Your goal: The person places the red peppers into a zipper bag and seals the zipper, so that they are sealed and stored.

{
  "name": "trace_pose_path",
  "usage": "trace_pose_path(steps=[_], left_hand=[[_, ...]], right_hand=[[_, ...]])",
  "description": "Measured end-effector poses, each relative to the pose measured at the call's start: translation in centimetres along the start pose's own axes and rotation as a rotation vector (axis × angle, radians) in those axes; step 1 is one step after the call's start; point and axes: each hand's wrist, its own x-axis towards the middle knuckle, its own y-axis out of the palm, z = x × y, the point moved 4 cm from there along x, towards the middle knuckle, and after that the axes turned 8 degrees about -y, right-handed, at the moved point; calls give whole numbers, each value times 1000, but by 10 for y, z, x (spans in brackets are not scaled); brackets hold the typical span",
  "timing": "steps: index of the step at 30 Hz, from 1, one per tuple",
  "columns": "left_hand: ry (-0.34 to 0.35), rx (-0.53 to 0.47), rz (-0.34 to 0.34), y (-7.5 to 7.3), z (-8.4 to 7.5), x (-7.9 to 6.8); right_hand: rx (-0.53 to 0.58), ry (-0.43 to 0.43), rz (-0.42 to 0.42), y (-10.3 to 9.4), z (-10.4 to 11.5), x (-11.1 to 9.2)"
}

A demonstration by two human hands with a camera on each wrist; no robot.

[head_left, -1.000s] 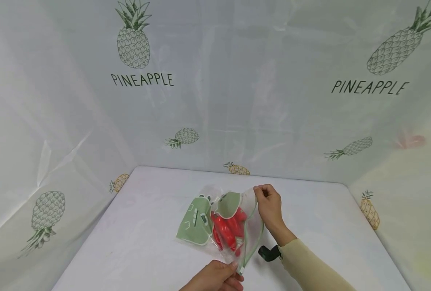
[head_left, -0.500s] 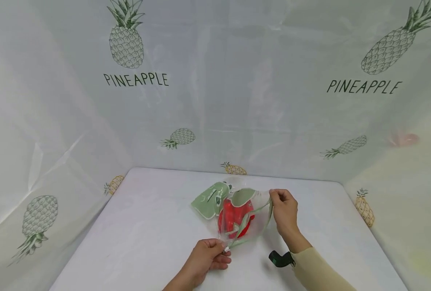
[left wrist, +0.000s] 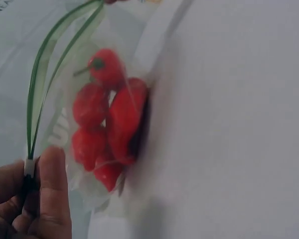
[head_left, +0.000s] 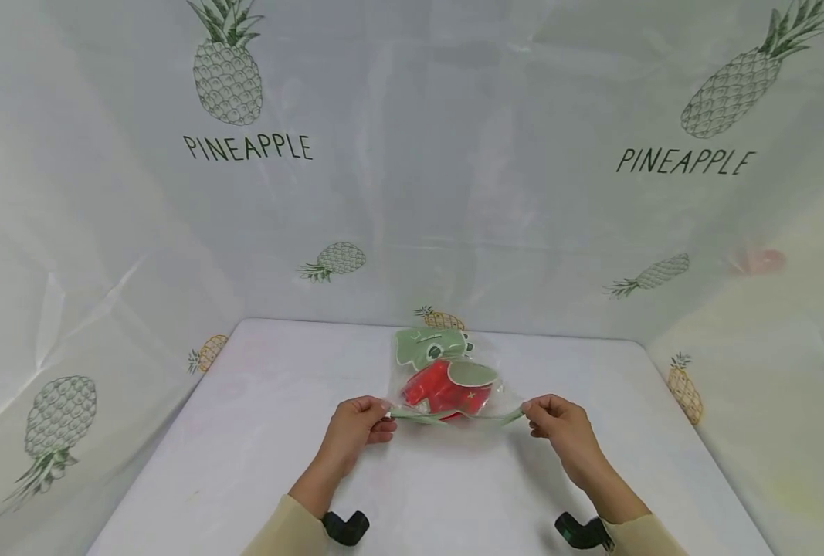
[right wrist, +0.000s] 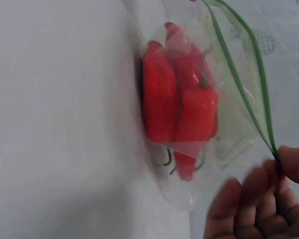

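Observation:
A clear zip bag [head_left: 431, 346] with green cartoon print lies on the table, its green-edged mouth toward me. Several red peppers [head_left: 422, 384] are inside, seen through the plastic. My left hand [head_left: 356, 428] pinches the left end of the mouth, at the white slider [left wrist: 29, 167] in the left wrist view. The right hand [head_left: 567, 432] pinches the opposite end between thumb and index finger. In both wrist views the two green zip strips [right wrist: 226, 62] bow apart between the hands. One pepper with a green stem [left wrist: 107, 67] shows clearly in the left wrist view.
The white table [head_left: 279, 432] meets a pineapple-printed sheet [head_left: 467, 193] at the back and sides. Dark wrist-worn devices [head_left: 346, 528] hang below both forearms, just above the table.
The bag has turned so its mouth faces me, and its printed end has swung to the back. My left hand has moved up and left; my right has moved right and lower, level with it.

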Motion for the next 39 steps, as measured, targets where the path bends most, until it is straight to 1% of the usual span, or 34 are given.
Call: trace_pose_path(steps=[4, 7, 9, 13, 16, 19, 22, 25, 29, 32, 36, 39], left_hand=[[-9, 36, 33, -6, -8, 5], [-28, 69, 59, -9, -11, 7], [-39, 97, 72, -10, -12, 9], [-58, 136, 93, -11, -9, 12], [-63, 158, 95, -11, -6, 13], [-60, 184, 76, -8, -5, 10], [-55, 197, 59, -5, -4, 6], [-52, 187, 67, -5, -2, 6], [-77, 164, 97, -8, 2, 6], [-112, 147, 132, -11, 6, 4], [-138, 149, 192, -13, 9, -1], [-144, 166, 214, -12, 8, -5]], right_hand=[[103, 50, 145, -1, -6, -1], [158, 84, 231, -2, -11, -2], [177, 97, 261, -4, -14, -2], [212, 115, 295, -7, -18, -1], [260, 125, 320, -8, -21, -2], [324, 141, 322, -9, -23, -2], [368, 161, 291, -10, -24, -3], [388, 178, 257, -12, -27, -4], [407, 193, 236, -13, -30, -6], [422, 204, 233, -14, -33, -8], [435, 215, 238, -16, -36, -11], [441, 223, 246, -16, -39, -13]])
